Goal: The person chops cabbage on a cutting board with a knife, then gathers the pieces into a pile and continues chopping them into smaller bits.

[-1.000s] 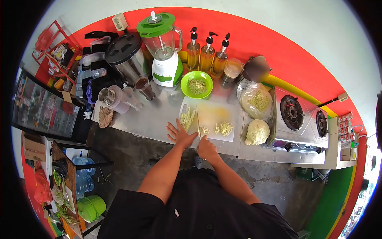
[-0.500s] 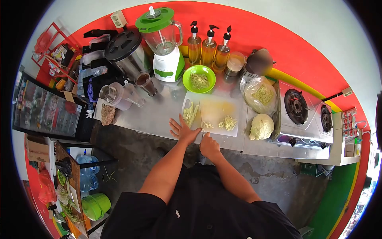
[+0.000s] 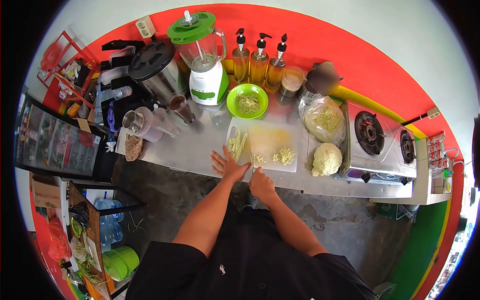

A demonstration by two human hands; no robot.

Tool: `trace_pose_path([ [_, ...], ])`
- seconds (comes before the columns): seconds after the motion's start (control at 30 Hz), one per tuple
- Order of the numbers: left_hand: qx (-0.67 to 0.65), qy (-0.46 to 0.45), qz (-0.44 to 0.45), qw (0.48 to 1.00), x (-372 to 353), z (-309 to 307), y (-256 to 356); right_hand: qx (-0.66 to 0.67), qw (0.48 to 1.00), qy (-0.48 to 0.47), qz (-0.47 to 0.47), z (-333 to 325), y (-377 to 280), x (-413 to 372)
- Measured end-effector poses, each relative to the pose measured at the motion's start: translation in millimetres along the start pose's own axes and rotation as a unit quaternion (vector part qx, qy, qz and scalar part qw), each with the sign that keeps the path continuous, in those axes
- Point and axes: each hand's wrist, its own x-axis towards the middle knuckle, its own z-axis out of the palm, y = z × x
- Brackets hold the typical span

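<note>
A white cutting board (image 3: 283,127) lies near the counter's front edge. Pale green strips (image 3: 237,145) rest on its left part, and chopped pale pieces (image 3: 284,155) form a pile on its right. My left hand (image 3: 230,166) has its fingers spread over the board's lower left corner, just below the strips. My right hand (image 3: 262,184) is closed around the handle of a knife at the board's front edge. The thin blade (image 3: 251,149) points away from me, between the strips and a small heap of cut bits (image 3: 259,158).
Behind the board stand a green bowl (image 3: 247,101), a blender (image 3: 207,82) and oil bottles (image 3: 258,67). To the right are a cabbage (image 3: 327,159), a plastic bag (image 3: 324,120) and a gas stove (image 3: 382,150). A metal cup (image 3: 133,120) and a stone (image 3: 133,147) sit at left.
The whole view has shifted slightly, with the counter items appearing a little further left. Both hands keep nearly the same place relative to the board.
</note>
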Motion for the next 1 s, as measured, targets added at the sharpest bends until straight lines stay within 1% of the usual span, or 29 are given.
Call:
trace_pose_path([
  [0.2,-0.012,-0.017,-0.001,1.000,-4.9,-5.2,3.8,-0.013,1.000,0.008,-0.001,-7.5,-4.5,13.8],
  [0.37,-0.020,-0.011,0.007,1.000,0.7,1.5,-4.1,0.031,0.999,0.008,-0.018,-6.5,7.7,12.1],
  [0.47,-0.037,0.006,0.028,0.999,4.4,7.9,-12.5,0.047,0.999,0.015,-0.007,-0.7,20.3,3.0],
  [0.53,-0.047,0.053,0.060,0.996,5.2,13.3,-21.7,0.043,0.999,0.011,0.012,-13.8,25.1,-1.6],
  [0.57,-0.043,0.050,0.066,0.996,4.2,16.3,-27.9,0.033,0.999,0.001,0.027,-19.0,28.9,-5.0],
  [0.6,-0.036,0.096,0.108,0.989,3.3,19.3,-34.3,0.038,0.999,0.004,0.030,-17.8,37.3,-3.4],
  [0.63,-0.030,0.142,0.151,0.978,0.2,16.9,-33.7,0.039,0.998,0.029,0.035,-14.7,47.5,1.9],
  [0.67,-0.029,0.142,0.157,0.977,-2.9,14.4,-32.4,0.040,0.997,0.055,0.039,-11.7,57.1,6.8],
  [0.73,0.005,0.207,0.253,0.945,-17.7,-2.0,-20.0,0.046,0.995,0.068,0.049,-16.2,67.5,7.1],
  [0.77,0.005,0.208,0.257,0.944,-16.3,-3.8,-17.6,0.047,0.994,0.077,0.057,-17.5,71.7,7.5],
  [0.83,0.050,0.166,0.351,0.920,-11.5,-4.2,-15.3,0.061,0.992,0.099,0.057,-16.8,77.9,8.3],
  [0.87,0.050,0.167,0.354,0.919,-9.5,-3.2,-13.5,0.074,0.989,0.118,0.057,-15.2,80.0,8.8],
  [0.93,0.031,0.114,0.406,0.906,-5.1,0.8,-9.5,0.082,0.988,0.119,0.049,-16.9,78.8,5.8],
  [1.0,0.017,0.116,0.418,0.901,-2.9,4.5,-6.7,0.089,0.988,0.121,0.043,-22.4,77.0,1.1],
])
